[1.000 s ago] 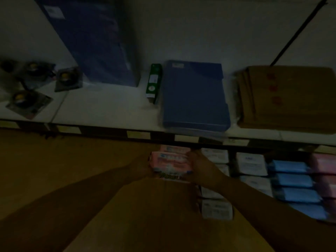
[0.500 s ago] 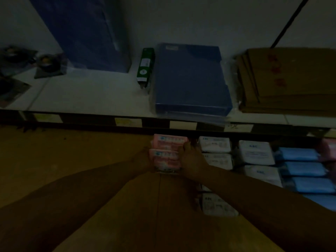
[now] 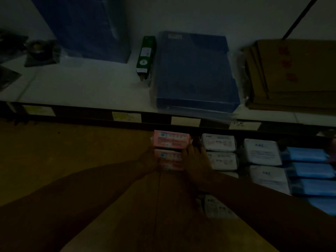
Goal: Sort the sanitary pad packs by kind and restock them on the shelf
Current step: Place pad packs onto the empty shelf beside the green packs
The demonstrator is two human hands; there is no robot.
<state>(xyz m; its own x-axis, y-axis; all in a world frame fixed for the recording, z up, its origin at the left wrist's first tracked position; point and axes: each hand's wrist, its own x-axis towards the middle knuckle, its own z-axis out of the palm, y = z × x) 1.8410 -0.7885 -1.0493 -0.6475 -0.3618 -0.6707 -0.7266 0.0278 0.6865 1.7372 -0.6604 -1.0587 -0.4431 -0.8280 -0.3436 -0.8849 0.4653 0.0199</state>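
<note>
Shown: front pink pack (image 3: 170, 160) clasped endwise; right hand (image 3: 195, 160) curled round right end; left hand (image 3: 147, 160) at left end, curl lost in dark. Judged light, soft, slippery-filmed; short ends suited grip.

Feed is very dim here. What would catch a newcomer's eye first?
Two pink packs, one behind the other just below the shelf edge, are held between the left hand and right hand. Right of them run rows of white packs, then light blue packs. Above, a blue box lies flat on the upper shelf.
</note>
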